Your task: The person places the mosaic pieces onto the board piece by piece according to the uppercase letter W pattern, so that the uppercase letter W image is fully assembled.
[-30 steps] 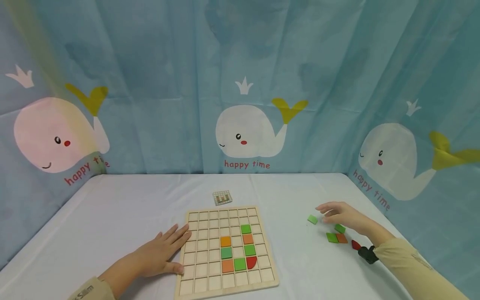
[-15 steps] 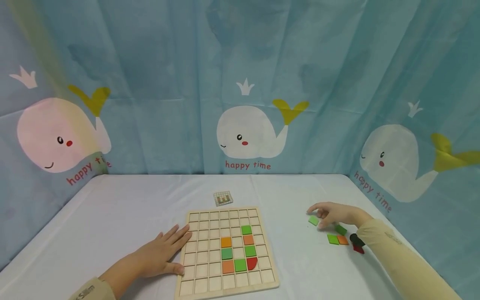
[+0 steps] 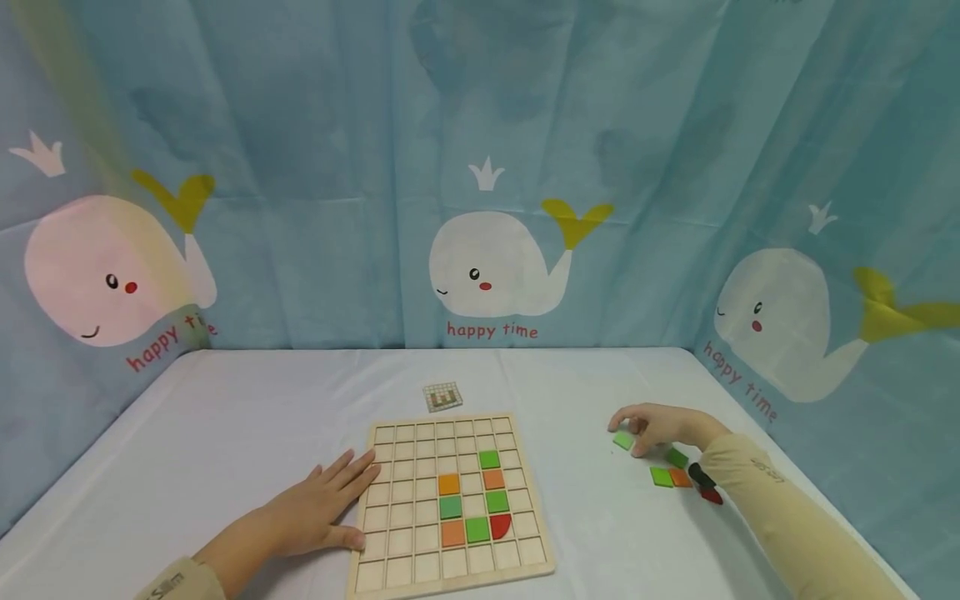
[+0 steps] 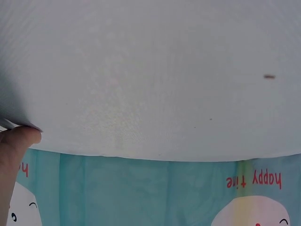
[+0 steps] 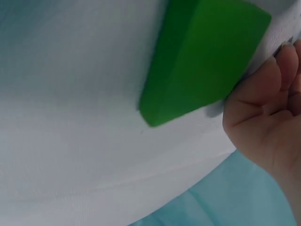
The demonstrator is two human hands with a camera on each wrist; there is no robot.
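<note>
In the head view my left hand [image 3: 315, 504] lies flat with spread fingers on the left edge of a wooden grid board [image 3: 401, 542]. Its thumb [image 4: 21, 139] shows at the left of the left wrist view. Off to the right, my right hand [image 3: 663, 425] curls over a light green square tile [image 3: 622, 440], index finger and thumb at opposite sides of it. That tile is still on the cloth. A darker green tile [image 3: 677, 457] lies under the palm and looms large in the right wrist view. Right fingertips are partly hidden there.
Beside the right wrist lie a green tile [image 3: 661, 477], an orange tile [image 3: 680, 477] and a red piece [image 3: 711, 496]. Several coloured tiles, including a red quarter-round [image 3: 501, 526], sit in the board's cells. A small pattern card [image 3: 442, 397] lies behind it. Whale-print curtains [image 3: 330, 250] enclose the table.
My right hand has come down and left, its index finger and thumb closing in around the light green tile. The left hand has stayed on the board.
</note>
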